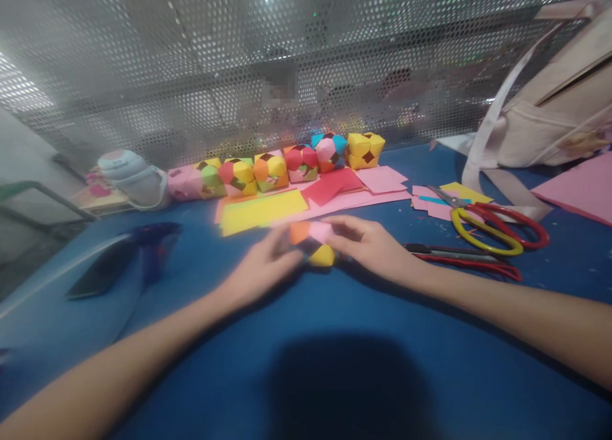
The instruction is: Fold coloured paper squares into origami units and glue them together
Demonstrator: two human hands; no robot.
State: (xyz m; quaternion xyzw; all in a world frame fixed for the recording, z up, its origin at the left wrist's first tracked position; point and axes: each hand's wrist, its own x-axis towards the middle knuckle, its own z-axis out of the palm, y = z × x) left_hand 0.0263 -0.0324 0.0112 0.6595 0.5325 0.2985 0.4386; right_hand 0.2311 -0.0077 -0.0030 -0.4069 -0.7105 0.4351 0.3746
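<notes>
A small folded paper cube (313, 241) in orange, pink and yellow rests on the blue table (335, 376) at the centre. My left hand (265, 264) grips it from the left, fingers curled round it. My right hand (370, 243) holds it from the right with bent fingers on its top and side. Just behind lie a yellow paper sheet (261, 212), a red sheet (335, 185) and pink sheets (382, 178). A row of several finished paper cubes (272, 171) lines the back.
Scissors with a red and a yellow handle (492, 226) lie at right beside a red-and-black tool (463, 260) and paper scraps (430, 201). A beige bag (554, 108) stands at back right. A phone (102, 271) and a pale bottle (134, 178) lie left. Perforated metal panel (239, 64) behind.
</notes>
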